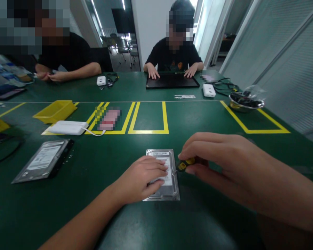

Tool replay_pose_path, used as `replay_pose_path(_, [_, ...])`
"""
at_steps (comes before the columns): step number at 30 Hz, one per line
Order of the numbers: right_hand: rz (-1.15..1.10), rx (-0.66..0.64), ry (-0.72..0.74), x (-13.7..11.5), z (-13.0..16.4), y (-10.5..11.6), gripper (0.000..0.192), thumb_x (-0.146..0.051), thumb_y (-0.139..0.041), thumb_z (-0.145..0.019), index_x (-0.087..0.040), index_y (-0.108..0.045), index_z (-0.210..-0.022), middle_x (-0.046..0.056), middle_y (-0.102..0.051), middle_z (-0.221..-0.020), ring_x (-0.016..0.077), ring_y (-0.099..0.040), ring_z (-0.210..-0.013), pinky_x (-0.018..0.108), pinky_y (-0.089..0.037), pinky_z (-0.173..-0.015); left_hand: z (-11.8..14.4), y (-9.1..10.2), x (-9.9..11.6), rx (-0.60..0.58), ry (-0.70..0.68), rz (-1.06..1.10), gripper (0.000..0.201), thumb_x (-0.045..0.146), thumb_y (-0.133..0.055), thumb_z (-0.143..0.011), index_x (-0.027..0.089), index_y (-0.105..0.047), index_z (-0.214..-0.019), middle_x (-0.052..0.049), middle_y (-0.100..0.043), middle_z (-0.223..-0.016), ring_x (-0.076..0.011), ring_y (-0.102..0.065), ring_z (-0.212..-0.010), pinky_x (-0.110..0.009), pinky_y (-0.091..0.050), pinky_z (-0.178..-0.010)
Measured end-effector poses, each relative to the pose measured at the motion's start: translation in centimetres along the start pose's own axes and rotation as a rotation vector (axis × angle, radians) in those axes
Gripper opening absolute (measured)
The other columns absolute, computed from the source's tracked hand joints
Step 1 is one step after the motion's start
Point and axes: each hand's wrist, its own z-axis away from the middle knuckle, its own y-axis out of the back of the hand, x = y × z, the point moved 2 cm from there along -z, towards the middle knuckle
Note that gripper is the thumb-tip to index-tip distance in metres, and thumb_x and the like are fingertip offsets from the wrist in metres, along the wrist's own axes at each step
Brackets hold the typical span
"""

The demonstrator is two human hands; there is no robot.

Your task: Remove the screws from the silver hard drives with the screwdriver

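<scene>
Head view, looking down the dark green worktop [99,166]: the left hand [142,178] lies flat on a silver rectangular metal hard drive [169,180], palm and fingers pressing on its white label, not curled round it. The drive sits near the worktop's near edge, about midway along it, label up, its long axis running from the near edge toward the far one, squared to the worktop's edges.

The right hand [219,163] is pinched on a small yellow-and-black handled screwdriver [185,164], just beside the drive's right edge near its far corner; the tip is hidden, so I cannot tell if it touches a screw.

That drive looks stiff and dense, with a smooth lid likely to slide on the mat, so I judge pressing down from above or gripping the two long side edges holds it best, and the label side wants gentle handling.

Towards the left edge lies a second flat grey hard drive [43,160], angled. Beyond it a white slim box with a cable [69,127] and a yellow plastic tray [55,110] sit along the yellow tape boxes [148,131]. At the far edge, two other people's hands rest, one pair on a black tablet [172,82].
</scene>
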Motion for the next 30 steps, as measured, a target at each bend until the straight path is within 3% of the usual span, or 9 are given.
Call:
replay_pose_path(11, [0.020,-0.015,-0.061,0.47,-0.43,0.32,0.017,-0.016,-0.052,-0.092,-0.023,-0.066,-0.097,0.001,-0.066,-0.097,0.0118,-0.061,-0.077,0.025,-0.046,-0.065,0.13,-0.11,0.06,-0.028,-0.007,-0.018,0.031,0.015,-0.048,-0.092,0.019,-0.067,-0.117,-0.004,-0.069,-0.124,-0.0173,-0.059,-0.124,-0.039,-0.037,-0.118])
replay_pose_path(30, [-0.039,-0.021,-0.017,0.60,-0.12,0.40,0.020,-0.018,-0.052,-0.093,-0.027,-0.069,-0.100,0.001,-0.066,-0.104,0.0115,-0.063,-0.082,0.021,-0.050,-0.067,-0.14,0.00,0.22,-0.016,-0.002,-0.013,0.031,0.016,-0.047,-0.093,0.019,-0.067,-0.117,-0.004,-0.070,-0.124,-0.0187,-0.061,-0.121,-0.040,-0.042,-0.115])
